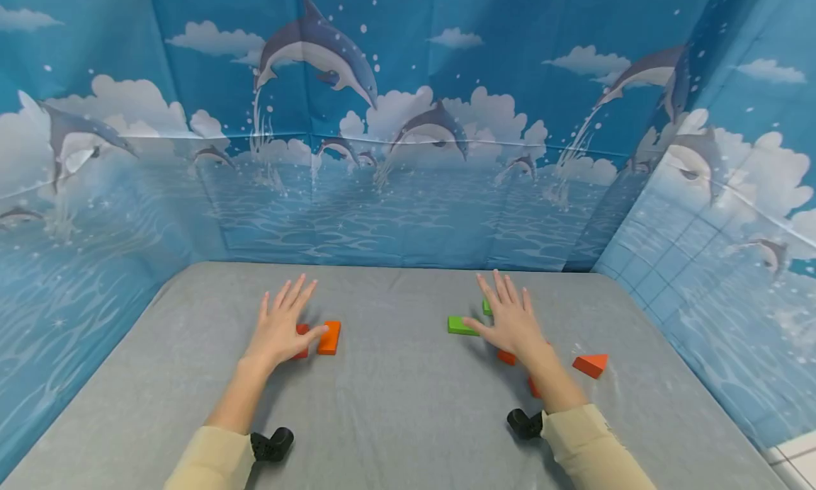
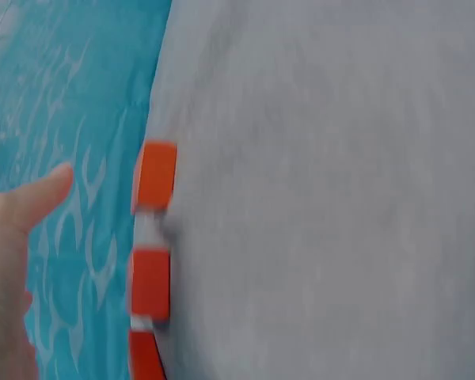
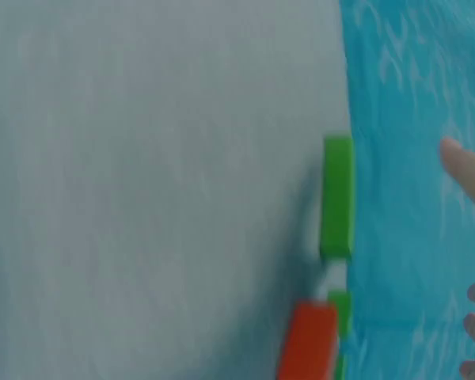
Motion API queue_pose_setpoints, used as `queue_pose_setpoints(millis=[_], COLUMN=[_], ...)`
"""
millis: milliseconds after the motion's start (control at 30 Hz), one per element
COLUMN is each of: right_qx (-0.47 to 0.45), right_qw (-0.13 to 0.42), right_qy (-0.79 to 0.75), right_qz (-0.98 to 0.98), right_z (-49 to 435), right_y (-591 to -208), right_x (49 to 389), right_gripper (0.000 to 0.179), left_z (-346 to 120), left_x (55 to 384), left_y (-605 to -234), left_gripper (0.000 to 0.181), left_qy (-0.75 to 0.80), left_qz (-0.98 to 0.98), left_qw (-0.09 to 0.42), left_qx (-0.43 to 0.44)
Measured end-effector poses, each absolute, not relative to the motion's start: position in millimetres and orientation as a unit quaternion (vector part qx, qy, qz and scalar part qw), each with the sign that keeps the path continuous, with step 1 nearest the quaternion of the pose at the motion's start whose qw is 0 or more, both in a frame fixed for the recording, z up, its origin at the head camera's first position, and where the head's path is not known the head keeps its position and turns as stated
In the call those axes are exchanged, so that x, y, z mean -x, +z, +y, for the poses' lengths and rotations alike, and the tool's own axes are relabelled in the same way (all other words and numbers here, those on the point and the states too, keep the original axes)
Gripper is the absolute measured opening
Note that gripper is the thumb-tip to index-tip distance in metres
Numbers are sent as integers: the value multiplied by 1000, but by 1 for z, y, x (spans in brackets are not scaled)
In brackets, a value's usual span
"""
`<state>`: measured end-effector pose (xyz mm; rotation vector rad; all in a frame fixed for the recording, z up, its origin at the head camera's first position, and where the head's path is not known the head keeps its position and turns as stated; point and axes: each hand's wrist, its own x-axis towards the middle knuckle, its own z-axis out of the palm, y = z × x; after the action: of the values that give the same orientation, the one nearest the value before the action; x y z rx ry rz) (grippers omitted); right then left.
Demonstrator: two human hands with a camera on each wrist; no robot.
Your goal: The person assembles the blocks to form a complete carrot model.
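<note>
My left hand (image 1: pixel 278 333) hovers over the table with fingers spread, holding nothing. Under its thumb lie an orange block (image 1: pixel 329 338) and a red block (image 1: pixel 302 343), the red one partly hidden by the hand. In the left wrist view the orange block (image 2: pixel 156 176), the red block (image 2: pixel 150 283) and another red piece (image 2: pixel 146 356) line up beside the thumb. My right hand (image 1: pixel 512 325), likewise spread and holding nothing, is above a green block (image 1: pixel 462 326), a second green piece (image 1: pixel 486 308) and an orange-red block (image 1: pixel 506 357), which it partly covers.
A red-orange triangular block (image 1: pixel 591 365) lies right of my right forearm, and a red piece (image 1: pixel 534 388) shows beside that forearm. Black devices (image 1: pixel 273 445) are worn at both wrists. Dolphin-printed curtains (image 1: pixel 408 192) enclose the grey table (image 1: pixel 395 405) at the back and sides.
</note>
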<state>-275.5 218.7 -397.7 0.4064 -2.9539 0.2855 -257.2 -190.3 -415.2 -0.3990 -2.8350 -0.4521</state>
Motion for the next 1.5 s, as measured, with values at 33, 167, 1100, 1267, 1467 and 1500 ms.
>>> queue_pose_setpoints(millis=[33, 167, 1100, 1267, 1467, 1500], right_qx=[-146, -191, -316, -308, -292, -290], right_qw=[81, 108, -39, -40, -38, -38], right_qy=[103, 149, 274, 249, 237, 237], right_qz=[-981, -964, -907, -917, -926, -926], right_z=[213, 184, 25, 14, 8, 8], right_y=[-399, -405, -439, -442, -447, -447], right_x=[276, 277, 285, 285, 287, 286], right_gripper=[88, 84, 74, 69, 68, 67], left_z=[-194, -208, -235, -235, -235, -235], left_x=[256, 255, 247, 247, 248, 248], left_y=[-415, -418, -452, -453, -455, -456], left_gripper=[84, 84, 76, 74, 73, 73], left_qy=[-167, -200, -248, -256, -261, -261], left_qz=[-968, -958, -955, -954, -952, -952], left_qw=[120, 125, 70, 73, 77, 77], left_qx=[142, 160, 145, 140, 142, 143])
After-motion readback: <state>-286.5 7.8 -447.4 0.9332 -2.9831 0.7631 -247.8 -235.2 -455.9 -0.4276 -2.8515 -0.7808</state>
